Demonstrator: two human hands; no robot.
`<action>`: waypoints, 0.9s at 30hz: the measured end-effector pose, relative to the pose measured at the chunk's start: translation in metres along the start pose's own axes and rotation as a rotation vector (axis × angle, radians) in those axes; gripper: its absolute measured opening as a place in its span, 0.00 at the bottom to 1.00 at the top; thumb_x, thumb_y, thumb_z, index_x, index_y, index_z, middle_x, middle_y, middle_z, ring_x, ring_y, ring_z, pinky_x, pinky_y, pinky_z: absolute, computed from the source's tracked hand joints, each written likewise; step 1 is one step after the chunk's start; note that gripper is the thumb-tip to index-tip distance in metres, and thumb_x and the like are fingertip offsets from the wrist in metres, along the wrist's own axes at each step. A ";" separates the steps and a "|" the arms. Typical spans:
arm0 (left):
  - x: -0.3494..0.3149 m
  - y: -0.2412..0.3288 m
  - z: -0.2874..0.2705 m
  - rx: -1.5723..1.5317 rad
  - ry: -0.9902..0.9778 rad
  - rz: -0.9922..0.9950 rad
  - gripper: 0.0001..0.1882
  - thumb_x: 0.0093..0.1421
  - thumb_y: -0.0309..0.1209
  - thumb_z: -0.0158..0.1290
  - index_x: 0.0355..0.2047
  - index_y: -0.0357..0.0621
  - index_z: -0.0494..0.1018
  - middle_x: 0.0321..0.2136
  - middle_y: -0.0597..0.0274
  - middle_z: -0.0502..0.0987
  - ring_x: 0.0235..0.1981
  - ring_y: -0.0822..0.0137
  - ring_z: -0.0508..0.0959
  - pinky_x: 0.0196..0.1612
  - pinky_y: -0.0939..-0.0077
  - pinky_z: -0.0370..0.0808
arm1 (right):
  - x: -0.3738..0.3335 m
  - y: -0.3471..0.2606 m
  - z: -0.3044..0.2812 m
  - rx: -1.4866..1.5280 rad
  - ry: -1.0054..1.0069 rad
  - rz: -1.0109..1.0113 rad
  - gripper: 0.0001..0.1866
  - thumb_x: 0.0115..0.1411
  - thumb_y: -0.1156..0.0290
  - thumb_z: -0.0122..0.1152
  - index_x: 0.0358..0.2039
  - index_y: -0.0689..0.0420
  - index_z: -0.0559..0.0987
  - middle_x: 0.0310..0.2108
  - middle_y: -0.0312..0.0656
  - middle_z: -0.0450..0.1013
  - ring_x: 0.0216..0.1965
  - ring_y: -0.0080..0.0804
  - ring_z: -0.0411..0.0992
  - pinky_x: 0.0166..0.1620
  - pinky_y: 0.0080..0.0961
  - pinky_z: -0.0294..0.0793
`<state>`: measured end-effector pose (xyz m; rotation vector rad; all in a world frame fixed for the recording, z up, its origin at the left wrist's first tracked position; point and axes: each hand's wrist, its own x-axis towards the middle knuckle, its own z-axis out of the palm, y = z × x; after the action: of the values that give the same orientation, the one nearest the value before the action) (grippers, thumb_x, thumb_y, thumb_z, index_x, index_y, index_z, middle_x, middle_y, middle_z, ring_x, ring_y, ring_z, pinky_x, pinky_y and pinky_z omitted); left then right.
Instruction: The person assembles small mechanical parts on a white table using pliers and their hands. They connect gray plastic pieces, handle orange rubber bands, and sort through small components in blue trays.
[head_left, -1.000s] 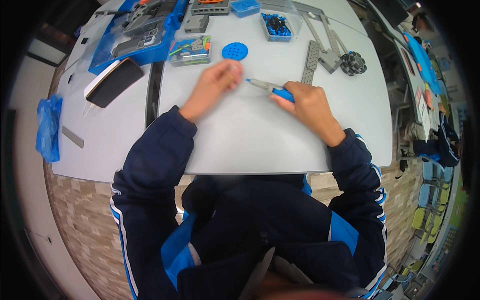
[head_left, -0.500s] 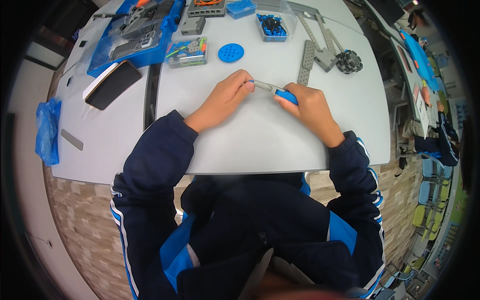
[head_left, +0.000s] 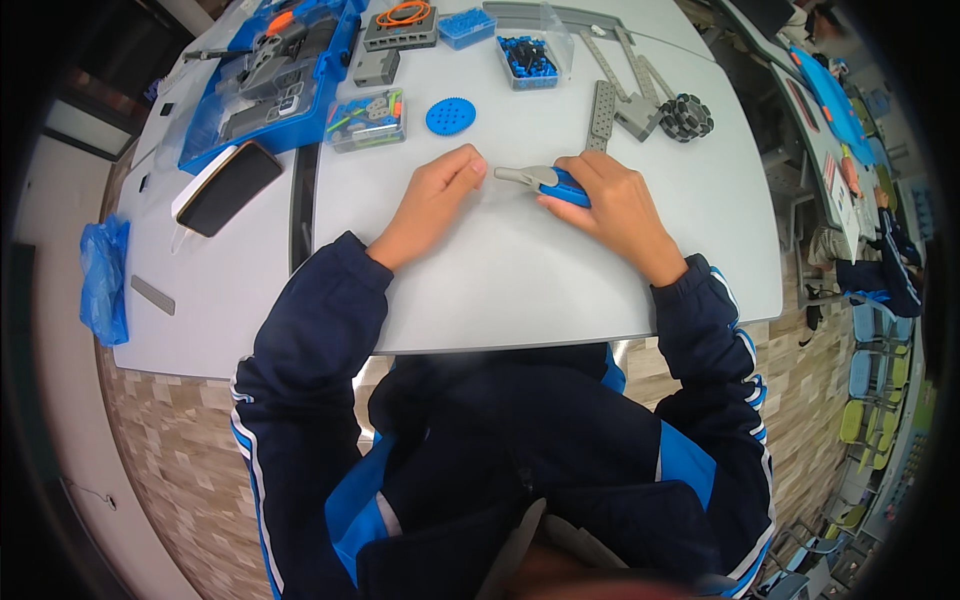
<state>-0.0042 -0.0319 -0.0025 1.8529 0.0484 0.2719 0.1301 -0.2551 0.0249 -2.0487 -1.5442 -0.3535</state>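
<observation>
My right hand (head_left: pixel 607 198) is wrapped round a pair of pliers (head_left: pixel 547 182) with blue handles and a grey nose. The nose points left, toward my other hand, and a small gap lies between them. My left hand (head_left: pixel 437 200) is closed above the table, thumb pressed against the fingers; whatever it pinches, if anything, is hidden. Beyond the hands lies a round blue gear plate (head_left: pixel 451 117). A grey perforated beam (head_left: pixel 600 116) lies just past my right hand, beside a grey assembly of beams and a block (head_left: pixel 636 116) with a dark roller wheel (head_left: pixel 687 118).
An open box of blue and black pins (head_left: pixel 530 65) stands at the back, and a clear box of coloured parts (head_left: pixel 366 119) at left. Further left are a blue parts case (head_left: pixel 262 130), a phone (head_left: pixel 234 188), a grey strip (head_left: pixel 153 295) and a blue plastic bag (head_left: pixel 104 280).
The pliers' nose has come away from my left fingers, and a gap now shows between them. My left hand has shifted slightly left. The view has tilted a little.
</observation>
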 end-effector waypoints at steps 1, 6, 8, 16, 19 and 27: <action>0.001 -0.002 -0.003 -0.080 0.020 -0.025 0.13 0.71 0.37 0.46 0.31 0.43 0.66 0.24 0.71 0.61 0.27 0.78 0.62 0.32 0.80 0.60 | 0.000 0.001 -0.001 0.007 -0.008 0.031 0.21 0.53 0.58 0.72 0.40 0.60 0.80 0.30 0.44 0.74 0.30 0.43 0.75 0.33 0.33 0.75; 0.004 -0.011 -0.012 -0.285 0.121 -0.065 0.11 0.70 0.34 0.45 0.31 0.43 0.68 0.24 0.75 0.64 0.26 0.82 0.60 0.31 0.84 0.59 | 0.004 0.008 -0.004 -0.099 0.011 0.067 0.23 0.52 0.60 0.73 0.43 0.60 0.80 0.37 0.46 0.74 0.40 0.44 0.73 0.44 0.35 0.73; 0.002 -0.010 -0.009 -0.104 0.107 -0.048 0.12 0.70 0.35 0.46 0.32 0.42 0.70 0.26 0.75 0.67 0.27 0.82 0.61 0.32 0.84 0.59 | 0.006 0.007 -0.005 -0.185 0.000 0.081 0.24 0.51 0.59 0.73 0.44 0.59 0.80 0.40 0.46 0.74 0.44 0.45 0.71 0.49 0.36 0.71; -0.006 0.010 0.013 -0.214 -0.083 -0.027 0.19 0.73 0.42 0.45 0.37 0.40 0.77 0.26 0.74 0.69 0.28 0.83 0.61 0.32 0.85 0.59 | 0.024 -0.023 0.012 0.404 0.061 -0.013 0.17 0.53 0.71 0.72 0.45 0.58 0.81 0.38 0.41 0.76 0.37 0.32 0.74 0.42 0.26 0.73; -0.010 0.011 0.015 -0.344 -0.082 -0.110 0.23 0.74 0.46 0.43 0.37 0.39 0.78 0.24 0.75 0.67 0.26 0.83 0.60 0.31 0.84 0.58 | 0.035 -0.028 0.024 0.578 0.045 0.012 0.15 0.55 0.71 0.71 0.44 0.58 0.82 0.32 0.41 0.77 0.30 0.27 0.75 0.35 0.22 0.74; -0.001 0.006 0.001 -0.747 -0.045 -0.202 0.25 0.75 0.46 0.38 0.50 0.35 0.71 0.28 0.72 0.66 0.28 0.79 0.62 0.32 0.81 0.60 | 0.065 -0.004 0.018 1.498 -0.014 0.645 0.11 0.66 0.69 0.55 0.38 0.64 0.77 0.29 0.40 0.76 0.26 0.21 0.71 0.26 0.18 0.66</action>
<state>-0.0061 -0.0348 0.0029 1.1002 0.0888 0.0843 0.1443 -0.1924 0.0446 -1.1135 -0.5802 0.8294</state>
